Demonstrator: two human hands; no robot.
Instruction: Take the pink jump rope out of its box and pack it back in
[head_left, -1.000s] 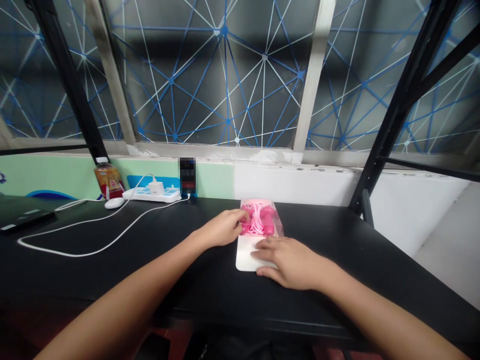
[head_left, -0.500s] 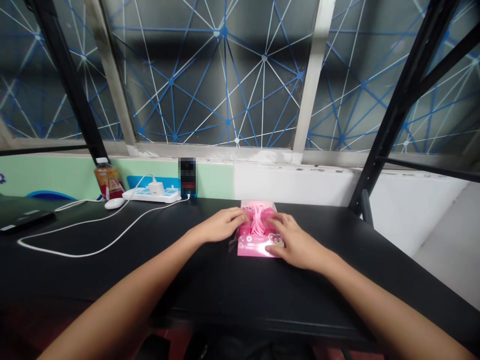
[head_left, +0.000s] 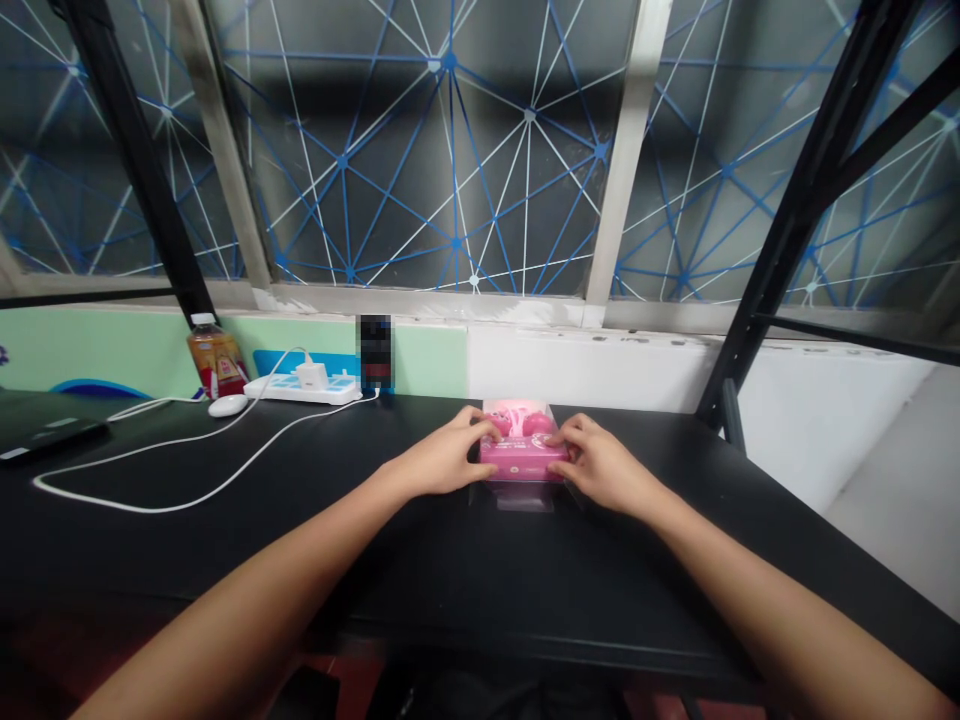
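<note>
A small pink package (head_left: 523,456) with pink items and white cord inside sits on the black desk (head_left: 450,560), near its far middle. My left hand (head_left: 442,458) grips the package's left side, fingers curled round it. My right hand (head_left: 600,462) grips its right side the same way. A clear plastic flap lies flat on the desk just in front of the package.
At the back left stand a drink bottle (head_left: 215,362), a white mouse (head_left: 228,405) and a white power strip (head_left: 304,387) with a charger and a long white cable (head_left: 180,490). A dark laptop (head_left: 37,425) lies far left. Black frame posts (head_left: 795,220) rise at the right.
The white card that lay flat in front of the pink items has been folded up and closed. My right hand moved from the flat card to the package's right side.
</note>
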